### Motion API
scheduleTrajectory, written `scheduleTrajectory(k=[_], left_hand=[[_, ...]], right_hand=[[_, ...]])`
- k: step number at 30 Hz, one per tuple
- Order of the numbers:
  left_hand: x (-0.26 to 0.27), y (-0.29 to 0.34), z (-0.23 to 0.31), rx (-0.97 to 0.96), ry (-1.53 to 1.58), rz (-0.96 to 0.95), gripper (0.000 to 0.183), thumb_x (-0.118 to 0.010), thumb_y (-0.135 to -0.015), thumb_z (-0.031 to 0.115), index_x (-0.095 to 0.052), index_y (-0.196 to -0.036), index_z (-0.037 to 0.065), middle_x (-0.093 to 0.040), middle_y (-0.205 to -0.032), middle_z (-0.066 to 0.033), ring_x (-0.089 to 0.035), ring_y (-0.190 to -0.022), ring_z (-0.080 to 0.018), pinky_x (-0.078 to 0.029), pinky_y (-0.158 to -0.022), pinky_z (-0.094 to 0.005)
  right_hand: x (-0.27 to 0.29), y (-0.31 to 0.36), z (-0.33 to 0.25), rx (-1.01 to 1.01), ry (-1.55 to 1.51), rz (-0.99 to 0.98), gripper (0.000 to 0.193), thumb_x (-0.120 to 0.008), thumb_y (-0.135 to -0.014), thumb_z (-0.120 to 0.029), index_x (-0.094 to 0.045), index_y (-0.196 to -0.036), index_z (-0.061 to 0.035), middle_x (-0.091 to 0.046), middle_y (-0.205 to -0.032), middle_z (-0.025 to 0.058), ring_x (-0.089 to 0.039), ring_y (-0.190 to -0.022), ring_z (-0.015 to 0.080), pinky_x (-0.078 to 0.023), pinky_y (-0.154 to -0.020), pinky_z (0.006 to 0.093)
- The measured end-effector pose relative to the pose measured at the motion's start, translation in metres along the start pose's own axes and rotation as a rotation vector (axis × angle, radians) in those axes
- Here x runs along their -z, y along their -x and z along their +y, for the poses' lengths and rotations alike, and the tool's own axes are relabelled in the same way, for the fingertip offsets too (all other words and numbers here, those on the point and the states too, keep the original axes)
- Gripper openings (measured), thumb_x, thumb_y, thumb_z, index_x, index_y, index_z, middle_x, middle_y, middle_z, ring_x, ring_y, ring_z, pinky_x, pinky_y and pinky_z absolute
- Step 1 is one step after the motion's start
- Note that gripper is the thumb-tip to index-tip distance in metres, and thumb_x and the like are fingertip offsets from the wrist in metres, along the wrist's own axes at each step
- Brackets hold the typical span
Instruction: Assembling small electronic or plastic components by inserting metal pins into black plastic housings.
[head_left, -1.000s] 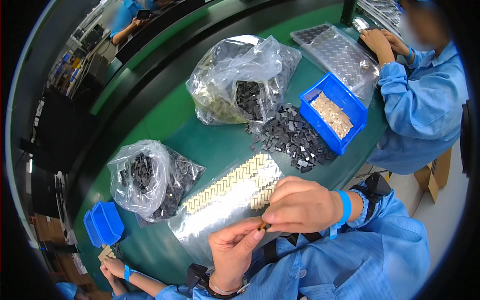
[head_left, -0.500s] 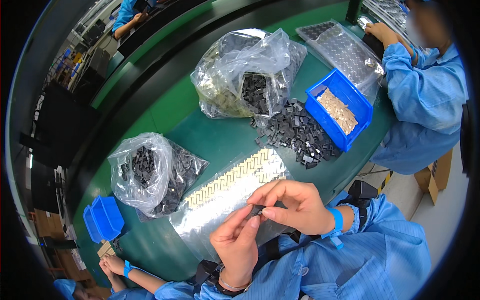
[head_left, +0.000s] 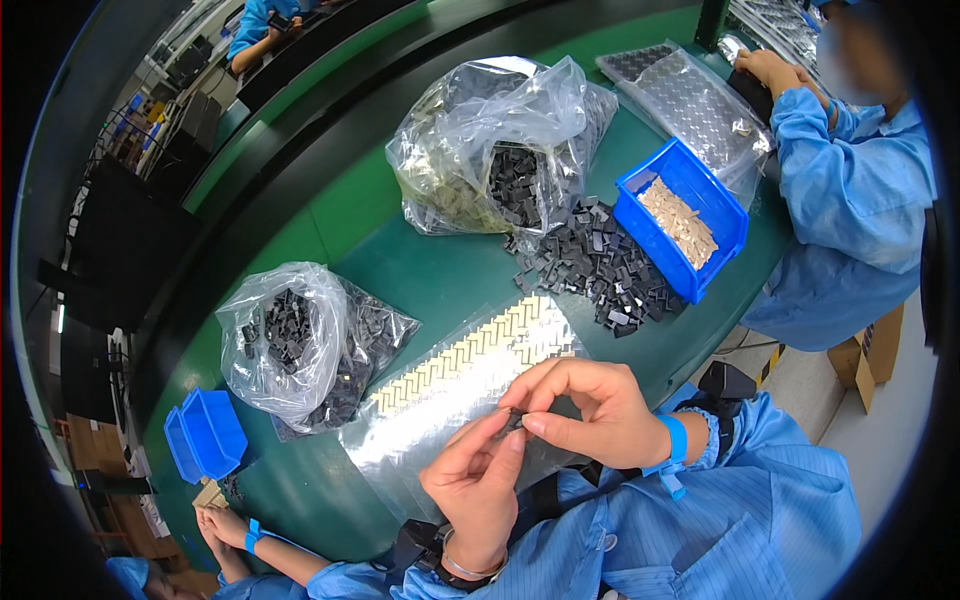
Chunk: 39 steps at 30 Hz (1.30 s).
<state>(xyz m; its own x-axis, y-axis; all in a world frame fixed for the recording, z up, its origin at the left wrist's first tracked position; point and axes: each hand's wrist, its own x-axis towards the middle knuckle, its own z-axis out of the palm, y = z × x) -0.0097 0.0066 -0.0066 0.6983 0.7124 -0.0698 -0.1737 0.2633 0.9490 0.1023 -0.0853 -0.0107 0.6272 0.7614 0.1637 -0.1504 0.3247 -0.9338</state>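
Observation:
Between the fingertips of both my hands is a small black plastic part (head_left: 514, 420), mostly covered by the fingers. My left hand (head_left: 478, 487) pinches it from the lower left, thumb and forefinger closed on it. From the right, my right hand (head_left: 598, 412) grips the same part between thumb and fingers. Just beyond and below my hands lies a clear, shiny sheet (head_left: 410, 447) carrying rows of small cream-coloured stickers (head_left: 455, 358); several places on it are bare. A pile of loose black parts (head_left: 600, 265) spreads on the green table farther off.
A blue bin (head_left: 735, 238) holds small tan pieces. Two clear bags of black parts, a large bag (head_left: 440, 170) and a smaller bag (head_left: 240, 350), stand on the green table (head_left: 365, 235). An empty-looking blue bin (head_left: 215, 440) sits left. Co-workers' hands (head_left: 765, 68) (head_left: 222, 527) work nearby.
My hands stay nearly in place with slight finger movement around the black part. The view has shifted very slightly; bags, bins and sheet lie as before.

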Motion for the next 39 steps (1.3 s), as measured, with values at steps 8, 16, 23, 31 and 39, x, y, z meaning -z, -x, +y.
scheduleTrajectory(k=[8,16,23,31,39], left_hand=[[-0.002,-0.001,0.001,-0.047,-0.012,-0.047,0.025,-0.062,-0.075,-0.011,-0.061,-0.1,-0.008,-0.062,-0.099,-0.0175,-0.062,-0.08,-0.0151,-0.05,-0.066,-0.0198],[-0.001,0.0,-0.001,-0.059,-0.012,-0.042,0.025,-0.062,-0.075,-0.011,-0.06,-0.1,-0.008,-0.062,-0.099,-0.0181,-0.062,-0.08,-0.0161,-0.051,-0.067,-0.0205],[-0.002,0.001,-0.001,-0.078,-0.002,-0.039,0.025,-0.063,-0.075,-0.011,-0.061,-0.1,-0.008,-0.062,-0.099,-0.0179,-0.062,-0.08,-0.0159,-0.051,-0.067,-0.0205],[-0.001,0.002,-0.002,-0.045,0.03,-0.019,0.026,-0.063,-0.074,-0.011,-0.061,-0.1,-0.008,-0.062,-0.098,-0.0175,-0.062,-0.078,-0.0145,-0.05,-0.066,-0.0198],[-0.004,0.003,0.003,0.082,0.174,0.002,0.026,-0.061,-0.075,-0.013,-0.059,-0.101,-0.009,-0.062,-0.098,-0.0184,-0.062,-0.081,-0.0164,-0.05,-0.073,-0.0238]], right_hand=[[-0.002,-0.002,0.001,0.025,0.044,0.035,0.007,-0.062,-0.077,-0.002,-0.056,-0.08,-0.0004,-0.062,-0.094,0.0117,-0.059,-0.085,0.0152,-0.046,-0.076,0.0269],[-0.003,-0.002,0.001,0.049,0.049,0.061,0.007,-0.063,-0.076,-0.001,-0.057,-0.079,-0.0006,-0.062,-0.093,0.0118,-0.06,-0.087,0.0169,-0.046,-0.077,0.0278],[-0.004,-0.001,0.001,0.055,0.066,0.06,0.007,-0.064,-0.075,-0.001,-0.057,-0.078,-0.0008,-0.063,-0.093,0.0115,-0.06,-0.086,0.0167,-0.047,-0.076,0.0277],[-0.004,-0.004,-0.006,0.117,0.194,0.048,0.007,-0.064,-0.073,0.0,-0.057,-0.074,-0.0009,-0.063,-0.089,0.0108,-0.061,-0.08,0.0164,-0.048,-0.071,0.0273],[-0.005,-0.007,-0.009,0.158,0.247,0.038,0.008,-0.063,-0.072,0.001,-0.055,-0.072,-0.0007,-0.063,-0.086,0.0104,-0.061,-0.077,0.0164,-0.049,-0.068,0.0272]])
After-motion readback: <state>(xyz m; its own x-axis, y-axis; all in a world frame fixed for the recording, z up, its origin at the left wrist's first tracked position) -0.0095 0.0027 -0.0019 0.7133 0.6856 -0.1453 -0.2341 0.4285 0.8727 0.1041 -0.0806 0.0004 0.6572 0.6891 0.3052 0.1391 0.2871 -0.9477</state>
